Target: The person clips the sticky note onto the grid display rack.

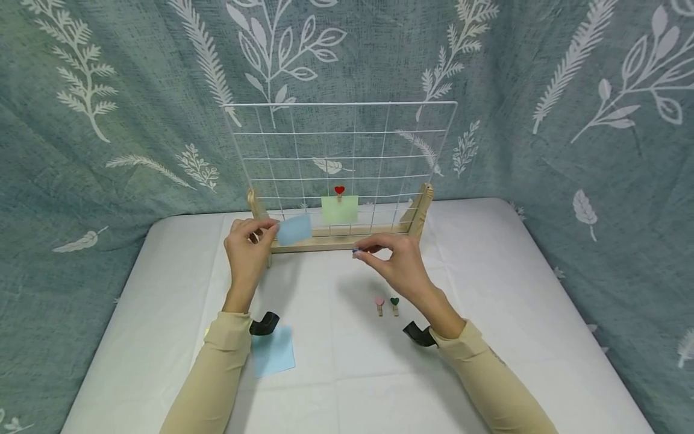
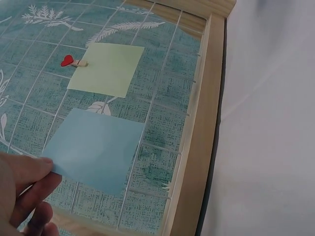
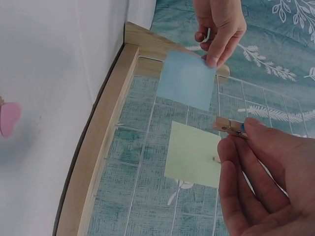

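My left hand (image 1: 247,250) pinches a blue paper note (image 1: 294,229) by its edge, in front of the left part of a white wire grid (image 1: 303,159). Between thumb and fingertips, my right hand (image 1: 398,262) holds a small wooden clothespin (image 3: 230,126) with a bit of blue on it. Clipped to the grid is a pale green note (image 1: 340,210), under a clothespin with a red heart (image 1: 339,190). In the left wrist view the blue note (image 2: 93,150) appears close to the wires; contact cannot be told.
Two clothespins, one with a pink heart (image 1: 379,301) and one with a green heart (image 1: 394,301), lie on the white tablecloth (image 1: 347,398). Another blue note (image 1: 273,351) lies by my left forearm, which partly covers something yellow. A wooden base (image 1: 325,242) supports the grid.
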Demonstrator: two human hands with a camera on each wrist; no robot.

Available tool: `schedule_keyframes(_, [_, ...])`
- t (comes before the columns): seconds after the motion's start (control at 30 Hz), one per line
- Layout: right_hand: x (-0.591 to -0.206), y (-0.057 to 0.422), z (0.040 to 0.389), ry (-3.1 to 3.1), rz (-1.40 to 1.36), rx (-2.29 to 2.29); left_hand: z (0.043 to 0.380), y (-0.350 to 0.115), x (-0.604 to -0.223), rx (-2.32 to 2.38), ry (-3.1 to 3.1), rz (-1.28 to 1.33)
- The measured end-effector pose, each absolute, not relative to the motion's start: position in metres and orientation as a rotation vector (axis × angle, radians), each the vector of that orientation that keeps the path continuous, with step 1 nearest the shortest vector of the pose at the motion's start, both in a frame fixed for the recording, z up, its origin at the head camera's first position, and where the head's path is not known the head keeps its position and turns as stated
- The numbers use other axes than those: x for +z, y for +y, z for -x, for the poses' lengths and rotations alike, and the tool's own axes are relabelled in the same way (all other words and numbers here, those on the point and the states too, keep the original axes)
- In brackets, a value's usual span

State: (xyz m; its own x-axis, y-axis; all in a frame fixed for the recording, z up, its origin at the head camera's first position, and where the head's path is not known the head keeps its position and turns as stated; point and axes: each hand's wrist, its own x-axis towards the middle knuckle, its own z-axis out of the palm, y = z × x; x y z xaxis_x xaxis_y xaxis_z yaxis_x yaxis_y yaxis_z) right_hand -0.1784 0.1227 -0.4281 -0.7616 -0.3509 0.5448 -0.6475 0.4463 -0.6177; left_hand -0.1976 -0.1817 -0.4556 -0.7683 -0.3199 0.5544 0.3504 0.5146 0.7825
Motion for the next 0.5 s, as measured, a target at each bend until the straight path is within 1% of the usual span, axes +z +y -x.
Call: schedule_keyframes(0.5, [-0.4267,0.1163,0.1788,-2.362,-0.823,1.252,0.2071,-0.178,-0.4492,-1.238,-2.046,0.042])
